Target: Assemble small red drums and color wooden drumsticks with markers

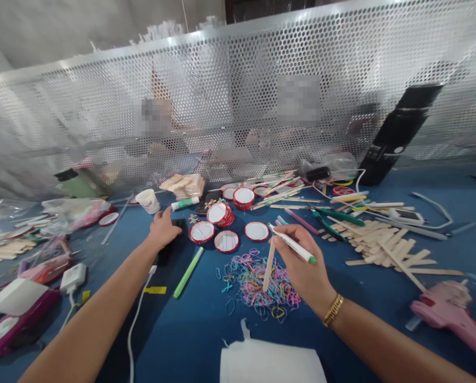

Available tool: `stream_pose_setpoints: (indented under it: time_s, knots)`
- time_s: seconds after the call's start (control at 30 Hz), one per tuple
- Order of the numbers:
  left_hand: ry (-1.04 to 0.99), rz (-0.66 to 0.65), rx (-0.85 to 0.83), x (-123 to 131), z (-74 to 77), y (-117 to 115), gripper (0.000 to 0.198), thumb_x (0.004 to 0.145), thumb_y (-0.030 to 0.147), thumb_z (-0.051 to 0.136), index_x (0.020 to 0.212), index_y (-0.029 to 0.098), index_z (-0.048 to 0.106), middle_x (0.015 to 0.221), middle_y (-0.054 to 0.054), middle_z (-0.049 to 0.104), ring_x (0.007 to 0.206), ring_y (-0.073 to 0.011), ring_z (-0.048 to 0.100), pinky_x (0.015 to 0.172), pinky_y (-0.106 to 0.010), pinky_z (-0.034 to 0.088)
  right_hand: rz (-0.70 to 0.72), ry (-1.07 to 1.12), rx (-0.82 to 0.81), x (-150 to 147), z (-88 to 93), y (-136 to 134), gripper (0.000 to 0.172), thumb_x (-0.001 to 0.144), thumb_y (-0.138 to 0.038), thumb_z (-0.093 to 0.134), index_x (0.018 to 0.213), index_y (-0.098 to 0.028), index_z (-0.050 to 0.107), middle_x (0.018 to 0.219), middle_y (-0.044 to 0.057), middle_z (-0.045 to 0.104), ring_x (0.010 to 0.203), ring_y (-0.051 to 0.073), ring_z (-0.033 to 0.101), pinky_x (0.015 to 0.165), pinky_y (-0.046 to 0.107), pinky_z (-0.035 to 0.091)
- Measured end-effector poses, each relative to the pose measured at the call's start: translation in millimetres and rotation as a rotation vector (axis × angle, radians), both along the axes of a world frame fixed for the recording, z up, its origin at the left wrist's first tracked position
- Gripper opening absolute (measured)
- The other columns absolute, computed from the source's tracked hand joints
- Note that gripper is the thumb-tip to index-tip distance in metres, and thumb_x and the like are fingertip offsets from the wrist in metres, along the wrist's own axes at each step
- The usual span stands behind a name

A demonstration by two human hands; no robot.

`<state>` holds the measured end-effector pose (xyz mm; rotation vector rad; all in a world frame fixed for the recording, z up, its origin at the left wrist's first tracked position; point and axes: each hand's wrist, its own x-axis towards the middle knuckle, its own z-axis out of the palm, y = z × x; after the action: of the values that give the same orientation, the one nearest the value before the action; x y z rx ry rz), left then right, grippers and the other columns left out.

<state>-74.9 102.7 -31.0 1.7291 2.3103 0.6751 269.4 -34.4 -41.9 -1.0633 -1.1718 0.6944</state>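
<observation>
My right hand (303,260) grips a white marker with a green end (295,247) and a wooden craft stick (268,266), which hangs downward over a heap of colourful small rubber bands (257,290). Over on the left, my left hand (164,230) reaches across a dark, flat, phone-like object (166,252), fingers apart; contact with it is hard to make out. A green-and-white glue stick (185,203) lies just beyond that hand, near a white paper cup (147,201). Between my hands are red-rimmed white discs (226,241) and a light green stick (188,272).
Loose craft sticks (381,247) and green-handled pliers (329,221) lie to the right, near a pink glue gun (449,314). White paper (272,361) is at the front edge. A perforated metal screen (238,106) stands behind; a white cable (131,335) runs on the left.
</observation>
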Motion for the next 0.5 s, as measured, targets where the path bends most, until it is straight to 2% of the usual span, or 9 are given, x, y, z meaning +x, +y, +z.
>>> stream_pose_setpoints:
  time_s: [0.1,0.2,0.33,0.5]
  knots:
    - [-0.072,0.007,0.03,-7.1,2.9,0.8,0.098,0.062,0.033,0.079,0.15,0.02,0.039,0.156,-0.02,0.034,0.142,-0.0411,0.037,0.114,-0.05,0.034,0.0,-0.003,0.0,0.0,-0.7,0.0,0.017,0.085,-0.036,0.065,0.094,-0.021,0.064,0.083,0.002,0.064,0.073,0.016,0.06,0.066,0.03,0.051]
    - [-0.191,0.017,0.068,-14.7,5.4,1.4,0.088,0.071,0.043,0.073,0.148,0.017,0.04,0.156,-0.02,0.036,0.142,-0.0375,0.038,0.114,-0.047,0.036,0.004,-0.009,-0.007,0.4,-2.0,0.1,0.017,0.085,-0.036,0.065,0.094,-0.021,0.064,0.084,0.002,0.064,0.074,0.016,0.059,0.067,0.03,0.051]
    - [-0.296,0.01,0.082,-20.7,6.9,2.3,0.074,0.081,0.044,0.065,0.147,0.018,0.042,0.155,-0.017,0.043,0.141,-0.0313,0.043,0.109,-0.04,0.042,0.006,-0.028,-0.017,1.1,-3.4,0.4,0.017,0.086,-0.037,0.064,0.095,-0.022,0.064,0.085,0.002,0.064,0.074,0.016,0.058,0.066,0.03,0.05]
    - [-0.305,0.043,0.048,-22.4,9.4,1.8,0.067,0.087,0.043,0.058,0.147,0.018,0.042,0.153,-0.018,0.045,0.135,-0.0309,0.05,0.099,-0.04,0.049,0.003,-0.025,-0.003,1.0,-1.7,0.5,0.017,0.086,-0.037,0.065,0.094,-0.021,0.064,0.083,0.002,0.063,0.072,0.017,0.058,0.065,0.03,0.05]
